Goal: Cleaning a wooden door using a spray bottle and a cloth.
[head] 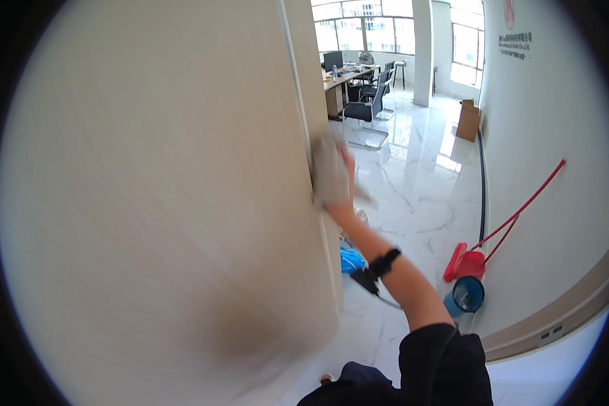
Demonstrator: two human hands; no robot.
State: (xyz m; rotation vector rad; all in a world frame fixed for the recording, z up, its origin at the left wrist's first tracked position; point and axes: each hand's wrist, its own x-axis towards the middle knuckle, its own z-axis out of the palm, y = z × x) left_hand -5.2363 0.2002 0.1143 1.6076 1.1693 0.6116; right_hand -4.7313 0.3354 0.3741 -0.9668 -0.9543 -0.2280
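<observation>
My right hand reaches up and forward, blurred, with a pale grey cloth wrapped over much of it. The cloth rests at the edge of a large light wood-grain door, near the metal strip that runs down this edge. A loose end of the cloth hangs out to the right of the hand. On my right wrist is a black strap with a small device and a cable. My left hand is out of view.
A red broom and red dustpan lean at the right wall, beside a blue bucket. A blue bag-like item lies behind the door edge. Farther back are a desk, office chairs and a cardboard box.
</observation>
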